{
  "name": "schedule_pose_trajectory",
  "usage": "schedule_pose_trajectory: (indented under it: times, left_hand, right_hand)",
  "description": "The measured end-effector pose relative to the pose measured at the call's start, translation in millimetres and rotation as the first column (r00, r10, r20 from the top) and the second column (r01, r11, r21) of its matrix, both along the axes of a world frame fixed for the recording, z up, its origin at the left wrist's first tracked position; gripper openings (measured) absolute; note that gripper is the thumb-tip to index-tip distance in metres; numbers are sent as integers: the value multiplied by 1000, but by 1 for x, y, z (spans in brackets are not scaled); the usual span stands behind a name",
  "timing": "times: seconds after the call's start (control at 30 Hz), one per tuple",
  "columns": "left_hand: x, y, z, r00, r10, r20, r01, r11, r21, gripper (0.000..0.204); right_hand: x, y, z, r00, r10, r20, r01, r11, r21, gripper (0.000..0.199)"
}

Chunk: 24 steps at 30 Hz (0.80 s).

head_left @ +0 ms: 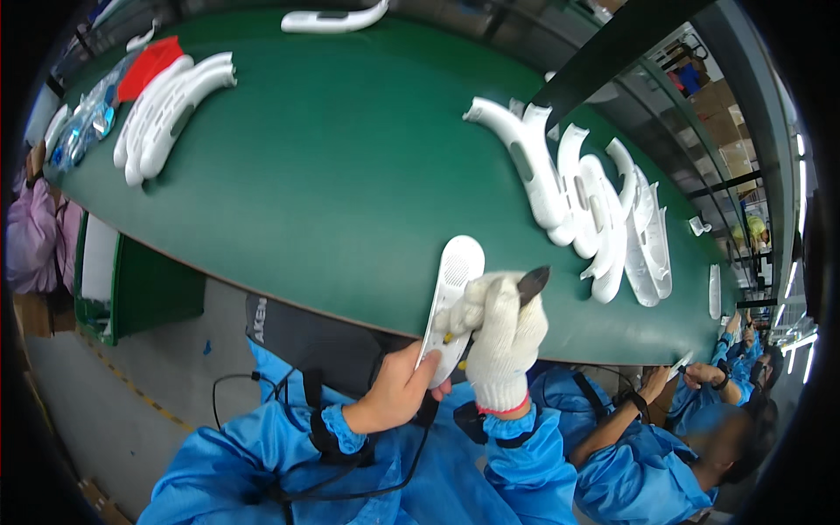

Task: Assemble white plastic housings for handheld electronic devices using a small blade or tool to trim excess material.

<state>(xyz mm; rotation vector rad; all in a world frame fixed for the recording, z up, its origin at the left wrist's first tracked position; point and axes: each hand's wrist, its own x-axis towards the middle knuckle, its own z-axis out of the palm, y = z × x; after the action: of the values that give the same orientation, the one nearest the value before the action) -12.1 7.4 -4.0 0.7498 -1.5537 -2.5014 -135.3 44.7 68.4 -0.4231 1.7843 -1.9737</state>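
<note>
My bare left hand [398, 389] grips the lower end of a long white plastic part [458, 262]. The part has a rounded far end with a patch of small holes, and it tilts up over the table's near edge. My right hand [507, 337], in a white knitted glove, is closed around a tool with a dark handle [534, 284]. The handle's butt sticks out above the fist. A small yellow bit shows by the gloved fingertips, against the part's face. The tool's working end is hidden by the glove and too small to make out.
Curved white plastic parts [534, 171] lie in a row on the green table [332, 175] to the right. More parts [175, 114] lie at left beside a red sheet [150, 68] and clear bags [87, 122]. A dark post [612, 52] rises behind. Co-workers in blue [647, 464] sit at right.
</note>
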Motion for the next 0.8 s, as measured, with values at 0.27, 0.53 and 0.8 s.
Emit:
schedule_pose_trajectory:
  times: [0.27, 0.53, 0.8]
  left_hand:
    - [29, -24, 23, 992, -123, -13, 123, 991, 50, 28]
    - [19, -164, 91, 986, 167, 30, -103, 730, -676, 33]
    - [-164, -321, 115, 991, 88, -96, -72, -244, -967, 26]
  right_hand:
    - [-35, 4, 33, 968, 218, 122, -184, 952, -244, 30]
    - [-116, -63, -5, 784, 409, 466, -346, 912, -218, 27]
    - [-118, -69, -1, 778, 457, 430, -416, 889, -191, 29]
